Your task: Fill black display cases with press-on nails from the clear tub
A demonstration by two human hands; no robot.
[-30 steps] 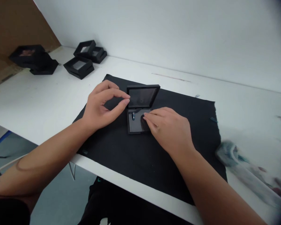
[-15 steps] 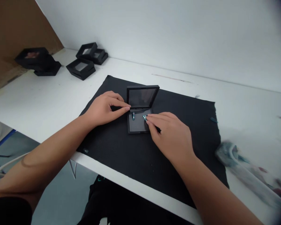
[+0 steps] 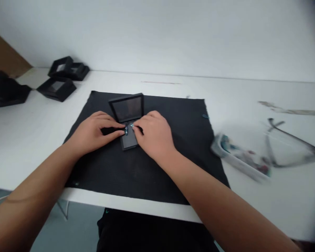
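Note:
A small black hinged box (image 3: 129,142) lies on a black cloth mat (image 3: 136,168), its windowed lid (image 3: 127,107) standing up. My left hand (image 3: 93,134) rests on the mat with thumb and forefinger pinched at the box's left edge, beside a small blue piece (image 3: 126,131) inside the box. My right hand (image 3: 153,135) covers the box's right side, its fingers curled and pinched on a second small blue piece (image 3: 132,125). Motion blur hides the fine detail of both pieces.
Several black frame boxes (image 3: 58,86) sit at the back left of the white table (image 3: 238,98), with a dark heap (image 3: 5,91) at the far left. A blurred clear packet of small parts (image 3: 238,155) and thin curved wire-like pieces (image 3: 291,145) lie to the right.
The view has swung right, so the mat and box sit further left. Both hands have closed in on the box; the left dropped from the lid to the base's left edge.

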